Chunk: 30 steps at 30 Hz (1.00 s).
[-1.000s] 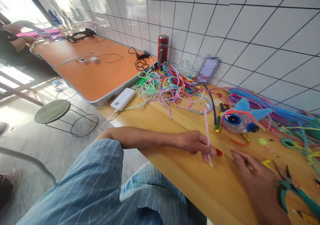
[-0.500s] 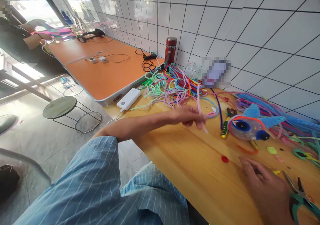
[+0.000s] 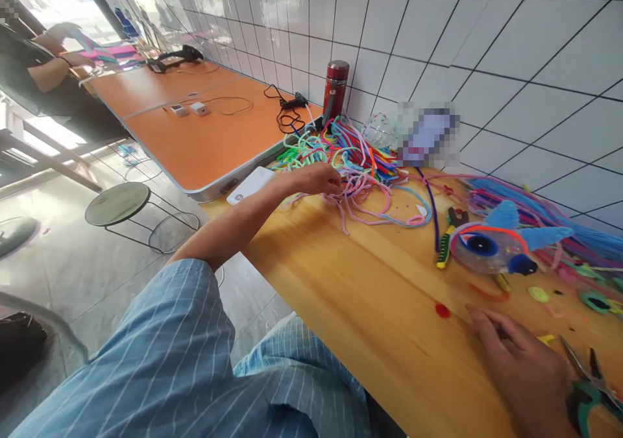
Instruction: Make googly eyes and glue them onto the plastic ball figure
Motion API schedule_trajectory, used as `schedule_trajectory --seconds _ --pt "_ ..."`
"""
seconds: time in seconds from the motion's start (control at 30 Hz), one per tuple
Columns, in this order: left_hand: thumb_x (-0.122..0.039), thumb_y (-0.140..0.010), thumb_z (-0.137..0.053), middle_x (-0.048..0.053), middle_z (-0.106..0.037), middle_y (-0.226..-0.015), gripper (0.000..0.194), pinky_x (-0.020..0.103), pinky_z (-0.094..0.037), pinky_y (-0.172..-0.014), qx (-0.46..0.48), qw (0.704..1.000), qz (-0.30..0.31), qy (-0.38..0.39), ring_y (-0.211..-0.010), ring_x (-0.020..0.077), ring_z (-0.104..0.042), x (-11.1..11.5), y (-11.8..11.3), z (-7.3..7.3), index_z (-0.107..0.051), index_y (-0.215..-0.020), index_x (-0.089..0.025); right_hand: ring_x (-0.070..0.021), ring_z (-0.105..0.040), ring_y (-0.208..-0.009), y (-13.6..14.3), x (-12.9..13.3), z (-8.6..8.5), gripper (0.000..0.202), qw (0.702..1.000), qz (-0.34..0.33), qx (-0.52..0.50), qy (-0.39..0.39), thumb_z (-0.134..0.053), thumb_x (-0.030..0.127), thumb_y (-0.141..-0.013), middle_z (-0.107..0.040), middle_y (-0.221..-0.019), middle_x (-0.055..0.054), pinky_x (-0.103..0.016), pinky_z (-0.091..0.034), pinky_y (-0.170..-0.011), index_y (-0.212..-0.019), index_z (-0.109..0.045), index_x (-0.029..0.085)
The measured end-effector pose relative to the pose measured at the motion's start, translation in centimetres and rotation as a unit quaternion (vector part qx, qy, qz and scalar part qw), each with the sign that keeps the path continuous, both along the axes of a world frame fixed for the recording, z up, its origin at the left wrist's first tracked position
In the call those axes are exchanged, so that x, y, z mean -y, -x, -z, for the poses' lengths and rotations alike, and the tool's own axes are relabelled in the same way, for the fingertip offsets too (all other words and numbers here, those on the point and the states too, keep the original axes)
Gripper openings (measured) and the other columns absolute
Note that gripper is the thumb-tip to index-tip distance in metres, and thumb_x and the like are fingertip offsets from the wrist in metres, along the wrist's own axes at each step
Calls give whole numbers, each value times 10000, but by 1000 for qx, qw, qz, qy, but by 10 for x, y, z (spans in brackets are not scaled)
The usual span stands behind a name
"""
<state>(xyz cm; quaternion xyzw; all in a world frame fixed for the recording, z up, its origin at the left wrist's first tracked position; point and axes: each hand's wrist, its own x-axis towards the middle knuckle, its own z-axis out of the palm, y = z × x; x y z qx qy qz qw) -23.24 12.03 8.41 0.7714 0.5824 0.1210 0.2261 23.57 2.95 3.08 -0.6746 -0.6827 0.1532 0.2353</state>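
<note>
My left hand [image 3: 324, 178] is stretched over the heap of pipe cleaners [image 3: 365, 198], fingers curled down among the pale pink ones. Its fingertips are partly hidden, so what they pinch cannot be made out. My right hand [image 3: 523, 366] rests on the wooden table, fingers loosely curled, with nothing visible in them. Beside it lie pliers [image 3: 591, 373] with teal handles and a red disc [image 3: 442, 311]. Beyond sits a clear plastic animal head [image 3: 487, 250] with a blue-rimmed eye, blue ears and a dark blue nose.
Green-and-yellow handled cutters [image 3: 445, 243] lie near the head. Long blue and purple pipe cleaners [image 3: 584, 224] run along the wall. Behind the heap stand a red flask [image 3: 335, 91] and a blurred phone [image 3: 428, 136]. A white power bank [image 3: 250, 185] lies left. Another person [image 3: 53, 81] is by the orange table [image 3: 195, 139].
My left hand has moved left and away from me, from the open tabletop to the heap. The pink pipe cleaner it held upright is no longer clearly in it. My right hand has hardly moved.
</note>
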Motion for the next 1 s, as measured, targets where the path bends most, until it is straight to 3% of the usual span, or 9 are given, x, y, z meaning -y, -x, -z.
schedule_trajectory --seconds 0.13,0.27,0.4,0.53,0.7,0.8,0.9,1.0 --pt "-256 -935 -599 49 -785 -935 236 252 -421 -727 -18 996 39 -79 -819 159 -677 3 -32 10 -806 -1014 -175 -279 -719 -601 -6 -3 7 271 1000 -16 5 0 -652 538 -753 -738 -606 -33 -327 -500 -509 -718 -790 307" --pt "-249 -957 -608 105 -776 -1183 288 287 -462 -793 -98 988 51 -104 -1013 224 -715 5 -69 24 -758 -1198 -199 -280 -718 -593 -9 -4 10 279 999 -33 12 -27 -654 538 -764 -741 -613 -34 -328 -496 -504 -721 -789 298" --pt "-183 -946 -577 164 -758 -1209 250 307 -456 -724 -163 983 38 -79 -941 249 -719 3 -86 38 -771 -1103 -161 -287 -737 -613 -6 -2 6 291 999 -35 8 -22 -645 543 -778 -753 -627 -37 -329 -503 -514 -736 -790 293" --pt "-197 -992 -495 138 -773 -1073 281 298 -443 -751 -136 985 26 -98 -903 215 -691 -7 -77 33 -767 -1043 -149 -283 -741 -613 -5 -1 5 286 998 -49 9 -26 -650 518 -782 -740 -598 -45 -322 -488 -505 -752 -812 285" --pt "-219 -966 -525 81 -756 -932 258 267 -408 -722 -2 985 -44 -169 -806 161 -632 -15 -48 4 -763 -996 -123 -288 -735 -618 -11 -4 11 304 999 -36 22 -14 -662 558 -784 -768 -656 -44 -335 -492 -500 -771 -824 302" --pt "-227 -948 -556 47 -740 -871 241 254 -370 -679 8 983 -76 -165 -724 131 -579 -15 -30 -14 -772 -981 -124 -289 -740 -640 -16 -5 16 318 999 -26 26 -7 -666 559 -779 -781 -691 -54 -335 -502 -518 -795 -833 289" --pt "-245 -929 -606 26 -736 -834 210 249 -349 -660 -24 994 -24 -104 -710 125 -577 -12 -17 -21 -790 -949 -147 -291 -749 -664 -20 -5 18 305 1000 -20 19 -4 -675 547 -769 -797 -722 -51 -336 -523 -548 -794 -833 287" --pt "-212 -866 -695 12 -756 -888 241 233 -367 -673 -52 995 77 -33 -775 136 -631 -2 -19 -11 -797 -1085 -199 -300 -758 -696 -17 -5 18 319 1000 -10 13 13 -663 571 -758 -801 -726 -42 -349 -565 -602 -778 -827 298"
